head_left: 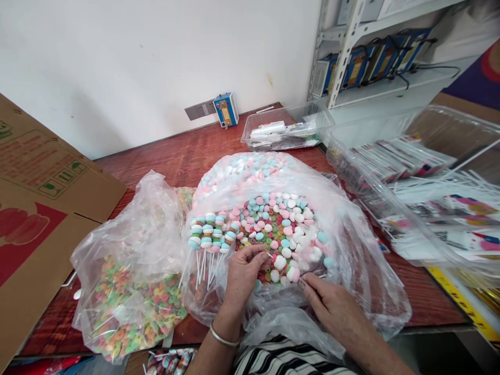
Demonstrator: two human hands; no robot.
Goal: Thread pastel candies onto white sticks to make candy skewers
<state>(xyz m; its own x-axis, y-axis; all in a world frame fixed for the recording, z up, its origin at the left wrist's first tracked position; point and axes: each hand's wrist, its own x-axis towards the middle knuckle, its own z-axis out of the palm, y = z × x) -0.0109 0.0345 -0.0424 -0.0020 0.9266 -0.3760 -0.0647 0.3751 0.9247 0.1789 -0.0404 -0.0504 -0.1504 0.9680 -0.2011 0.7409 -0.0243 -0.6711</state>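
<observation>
My left hand [247, 268] is closed in a pinch, with a thin white stick tip [269, 254] at its fingertips. My right hand [332, 302] pinches at the near side of a pink, white and green candy piece [292, 273]. The stick and this candy line up between my hands like one candy skewer, though the fingers partly hide it. Both hands are over an open clear plastic bag [359, 265] of round pink, blue and white marshmallow candies [300, 219]. Ring gummies [269, 234] lie among them. Several finished-looking candy skewers [213, 234] rest on the bag's left side.
To the left, another plastic bag [152, 203] holds coloured ring gummies beside a cardboard box [42, 208]. Clear bins [339, 151] with packaging and white sticks stand at the right. A small clear tray [246, 138] and a blue device [226, 110] are at the back.
</observation>
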